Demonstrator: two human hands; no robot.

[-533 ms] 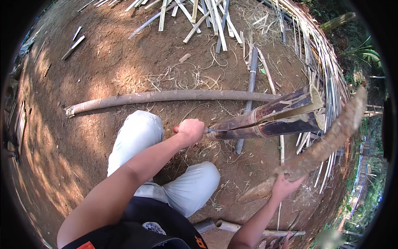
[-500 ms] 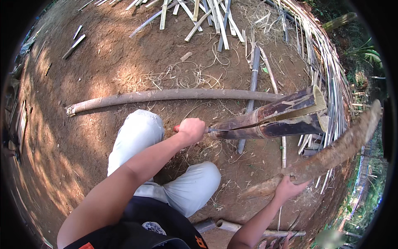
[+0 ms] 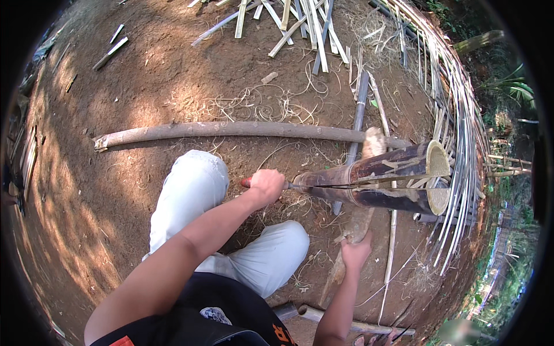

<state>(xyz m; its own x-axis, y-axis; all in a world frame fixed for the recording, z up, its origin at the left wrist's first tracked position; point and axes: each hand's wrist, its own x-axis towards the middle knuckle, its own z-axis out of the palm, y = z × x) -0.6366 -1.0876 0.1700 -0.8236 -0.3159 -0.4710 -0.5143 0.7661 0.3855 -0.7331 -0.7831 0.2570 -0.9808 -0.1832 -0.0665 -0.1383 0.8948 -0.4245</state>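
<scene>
Head view, looking down at a person crouched on bare brown earth, knees in pale trousers. The left hand (image 3: pixel 267 185) is closed tight around the red handle of a knife (image 3: pixel 300 186) whose blade runs into the near end of a thick dark bamboo section (image 3: pixel 378 181). That bamboo lies on the ground in front of the knees, its open cut end pointing right, and a long split runs along its length from the blade toward that end. The right hand (image 3: pixel 355 254) is clamped on the lower end of a rough wooden club (image 3: pixel 360 216); the club passes under or behind the bamboo and its pale upper end shows just above it, so whether it touches the bamboo I cannot tell. Beyond the bamboo 1 long grey pole (image 3: pixel 231 131) lies across the dirt from left to right, with a thinner dark stick (image 3: pixel 356 124) crossing it. Pale split strips (image 3: pixel 300 26) are scattered at the top, curled shavings (image 3: pixel 259 104) lie between them and the pole, and a bundle of thin slats (image 3: pixel 456 115) curves along the right edge
</scene>
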